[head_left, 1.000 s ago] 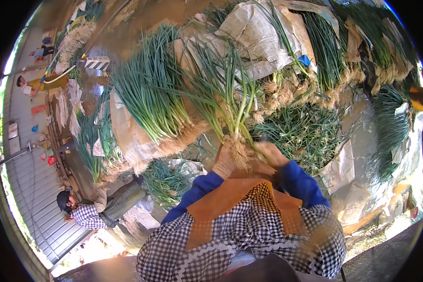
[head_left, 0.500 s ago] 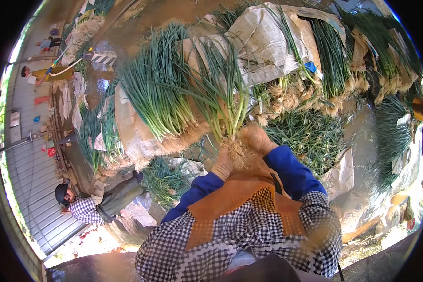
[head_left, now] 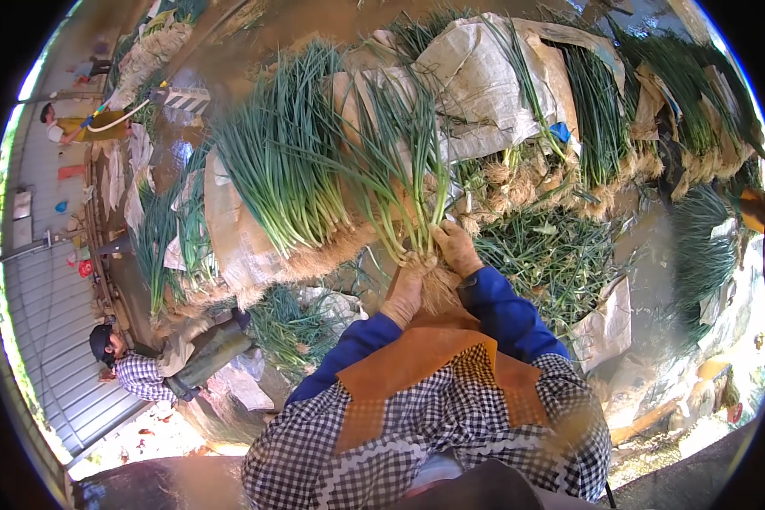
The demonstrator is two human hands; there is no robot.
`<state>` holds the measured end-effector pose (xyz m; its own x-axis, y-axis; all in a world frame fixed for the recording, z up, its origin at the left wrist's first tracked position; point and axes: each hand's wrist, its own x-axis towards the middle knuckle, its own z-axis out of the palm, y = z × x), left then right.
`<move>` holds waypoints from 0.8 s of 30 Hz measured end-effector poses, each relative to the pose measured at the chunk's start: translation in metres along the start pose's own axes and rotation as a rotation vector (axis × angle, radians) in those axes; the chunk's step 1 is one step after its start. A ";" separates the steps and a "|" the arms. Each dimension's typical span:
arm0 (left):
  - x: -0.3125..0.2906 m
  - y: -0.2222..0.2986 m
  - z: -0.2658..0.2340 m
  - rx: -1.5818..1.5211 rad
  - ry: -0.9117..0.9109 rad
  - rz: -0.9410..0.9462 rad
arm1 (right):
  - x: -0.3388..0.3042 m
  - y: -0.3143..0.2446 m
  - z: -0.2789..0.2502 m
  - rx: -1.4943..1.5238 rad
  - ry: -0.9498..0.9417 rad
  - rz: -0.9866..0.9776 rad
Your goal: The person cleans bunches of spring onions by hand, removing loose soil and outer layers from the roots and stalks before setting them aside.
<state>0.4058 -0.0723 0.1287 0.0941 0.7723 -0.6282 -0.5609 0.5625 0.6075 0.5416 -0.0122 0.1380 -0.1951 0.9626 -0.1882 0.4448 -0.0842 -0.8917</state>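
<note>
Both of my hands wear muddy tan gloves and blue sleeves. My left hand [head_left: 405, 289] grips the root end of a bunch of green onions [head_left: 404, 170], whose long green leaves fan upward. My right hand [head_left: 456, 247] closes on the same bunch just right of the left one, at the pale stalks above the tangled roots [head_left: 438, 289]. A heap of green onions [head_left: 285, 183] lies on a sack just to the left of the bunch.
Rows of green onions on sacks [head_left: 603, 119] stretch to the right, with loose greens [head_left: 548, 255] on wet ground. A white woven sack [head_left: 484, 76] lies behind. One person crouches at lower left [head_left: 144, 365]; another works far left [head_left: 59, 123].
The bunch in my hands has shifted slightly right and up, and my hands have stayed closed on it. The view has tilted a little.
</note>
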 end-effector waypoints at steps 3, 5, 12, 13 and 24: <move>-0.009 -0.001 -0.003 0.096 -0.010 0.043 | -0.003 -0.037 -0.006 0.027 -0.063 0.176; -0.008 0.003 0.003 -0.014 -0.034 0.000 | -0.015 -0.030 -0.008 0.031 0.008 0.094; -0.009 0.005 0.037 -0.257 -0.070 -0.173 | -0.065 -0.022 -0.034 0.110 0.280 -0.297; -0.008 0.003 0.041 -0.193 -0.086 -0.153 | -0.070 -0.025 -0.035 0.253 0.288 -0.198; -0.028 0.010 0.020 -0.263 -0.024 -0.405 | -0.078 -0.028 -0.043 0.936 0.339 0.314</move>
<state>0.4136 -0.0830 0.1621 0.3652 0.5150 -0.7755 -0.6642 0.7279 0.1706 0.5817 -0.0741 0.1949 0.1323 0.8725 -0.4703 -0.4508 -0.3696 -0.8125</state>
